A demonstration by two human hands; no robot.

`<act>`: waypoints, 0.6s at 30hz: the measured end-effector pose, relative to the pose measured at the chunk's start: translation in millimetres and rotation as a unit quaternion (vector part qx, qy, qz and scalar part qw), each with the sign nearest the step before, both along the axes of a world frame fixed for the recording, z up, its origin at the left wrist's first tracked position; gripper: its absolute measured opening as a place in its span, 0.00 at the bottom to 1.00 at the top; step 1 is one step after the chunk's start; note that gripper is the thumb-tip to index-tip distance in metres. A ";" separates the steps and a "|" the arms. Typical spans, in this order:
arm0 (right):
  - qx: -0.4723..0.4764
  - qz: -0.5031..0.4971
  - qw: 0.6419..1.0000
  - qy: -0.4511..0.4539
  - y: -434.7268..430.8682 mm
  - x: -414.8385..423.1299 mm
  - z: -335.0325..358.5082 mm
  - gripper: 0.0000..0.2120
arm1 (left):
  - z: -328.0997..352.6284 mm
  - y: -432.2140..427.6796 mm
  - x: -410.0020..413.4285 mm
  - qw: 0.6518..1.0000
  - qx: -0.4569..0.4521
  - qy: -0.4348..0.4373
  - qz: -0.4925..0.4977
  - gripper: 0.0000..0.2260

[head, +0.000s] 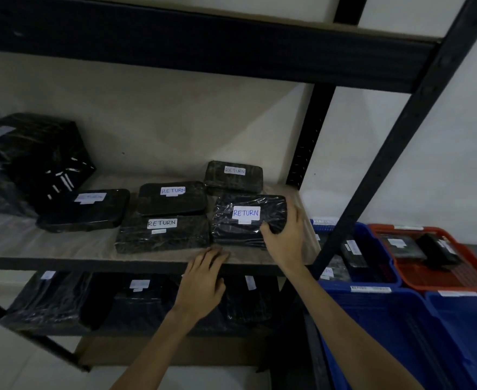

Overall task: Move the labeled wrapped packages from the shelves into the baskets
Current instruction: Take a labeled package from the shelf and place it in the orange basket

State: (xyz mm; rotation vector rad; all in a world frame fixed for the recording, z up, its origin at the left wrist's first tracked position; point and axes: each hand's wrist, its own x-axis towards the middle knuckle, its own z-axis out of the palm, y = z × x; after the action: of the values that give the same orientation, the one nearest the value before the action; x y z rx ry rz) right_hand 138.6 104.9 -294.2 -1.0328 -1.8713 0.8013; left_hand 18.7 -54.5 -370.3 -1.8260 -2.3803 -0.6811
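Packages wrapped in black film are lying on the middle shelf (62,243), and the one I am working on, the front-right package (248,220), is sitting near the shelf's right end with a white RETURN label (245,213) facing up. It is looking flat and boxy, so I am judging it stiff inside and fairly light, but the glossy film is wrinkling and could be sliding under the fingers. My right hand (286,235) is closing over its near right corner, thumb on the front face and fingers curling round the right side; I am judging this a grasp that is not yet lifting. Gripping across the edges, not the loose film or the label, seems safest. My left hand (203,282) is hovering open at the shelf's front rail, holding nothing, just below the package. Other RETURN packages are lying touching it on the left and behind. To the right, the blue basket (372,282) and red basket (473,257) are already holding some packages.
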 end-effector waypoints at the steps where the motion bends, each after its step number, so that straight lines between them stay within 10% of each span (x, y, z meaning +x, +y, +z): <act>1: 0.004 -0.008 1.000 0.010 -4.2 1.1 3.8 0.36 | 3.7 -1.3 -0.3 1.000 0.013 -0.016 -0.003 0.27; 18: 0.057 -0.019 0.997 0.057 -82.7 103.5 37.8 0.34 | 25.1 -50.9 46.3 0.991 0.088 -0.079 -0.061 0.21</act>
State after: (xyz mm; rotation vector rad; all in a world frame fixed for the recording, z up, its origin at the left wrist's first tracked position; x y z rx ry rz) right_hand 242.0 22.2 -256.4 -0.9294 -1.7756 0.7081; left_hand 65.0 -105.5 -345.3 -1.9198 -2.2255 -1.0492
